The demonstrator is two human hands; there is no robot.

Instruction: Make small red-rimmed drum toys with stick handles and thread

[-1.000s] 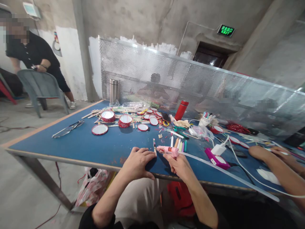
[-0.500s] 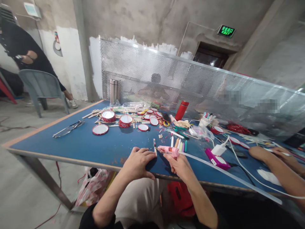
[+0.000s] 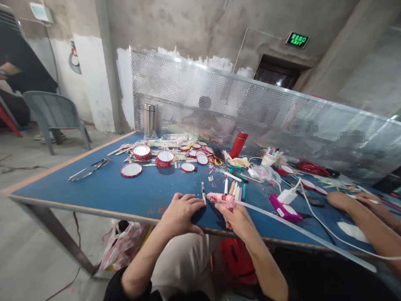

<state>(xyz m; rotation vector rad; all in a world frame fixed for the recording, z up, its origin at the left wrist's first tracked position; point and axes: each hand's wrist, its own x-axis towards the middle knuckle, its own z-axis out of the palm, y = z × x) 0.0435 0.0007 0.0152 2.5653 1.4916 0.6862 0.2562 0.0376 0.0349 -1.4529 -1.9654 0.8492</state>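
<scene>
In the head view my right hand (image 3: 236, 217) is closed around the handle of a pink glue gun (image 3: 221, 198). A long translucent glue stick (image 3: 307, 233) runs out of its back toward the lower right. The gun's nozzle points left, close beside a small wooden stick (image 3: 203, 191) with dark and coloured marks. My left hand (image 3: 184, 211) lies palm down on the table, fingers stretched out, its fingertips at the near end of that stick. Several crayon-like sticks (image 3: 237, 192) in white, orange, purple and green lie just beyond the gun.
Red-rimmed round mirrors (image 3: 131, 169) and wooden sticks lie across the back of the blue table (image 3: 103, 196). Scissors-like metal tools (image 3: 89, 169) rest at left. A red bottle (image 3: 238, 145) and a purple power strip (image 3: 285, 209) with cables stand right. Another person's arm (image 3: 360, 215) reaches in from the right.
My hands, the glue gun and the marked stick stay almost still. The glue stick's far end has shifted slightly right and down. The person behind the chair has moved left.
</scene>
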